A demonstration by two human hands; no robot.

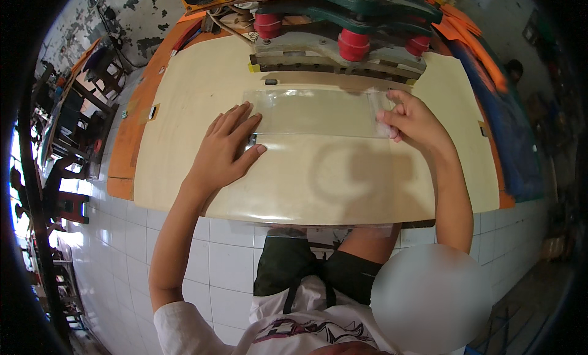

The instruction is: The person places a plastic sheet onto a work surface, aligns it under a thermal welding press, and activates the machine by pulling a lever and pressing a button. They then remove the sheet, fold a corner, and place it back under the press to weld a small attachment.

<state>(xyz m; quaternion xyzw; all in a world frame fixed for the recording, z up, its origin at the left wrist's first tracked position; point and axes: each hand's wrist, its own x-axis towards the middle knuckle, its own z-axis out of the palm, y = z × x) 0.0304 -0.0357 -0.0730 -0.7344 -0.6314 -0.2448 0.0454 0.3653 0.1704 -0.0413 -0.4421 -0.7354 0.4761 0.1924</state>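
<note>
Two hands — left hand point(229, 148) splayed, right hand point(418, 120) pinching clear sheet point(315, 113) — green press point(392, 15) just beyond, orange sheets point(487, 64)

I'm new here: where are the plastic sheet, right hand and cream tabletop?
Plastic sheet point(315, 114): head view, its middle.
Right hand point(419, 119): head view, its middle.
Cream tabletop point(285, 180): head view, bare near part.

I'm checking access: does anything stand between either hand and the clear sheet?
Nothing visible does: the clear sheet has the left hand at its left end and the right hand at its right.
</note>
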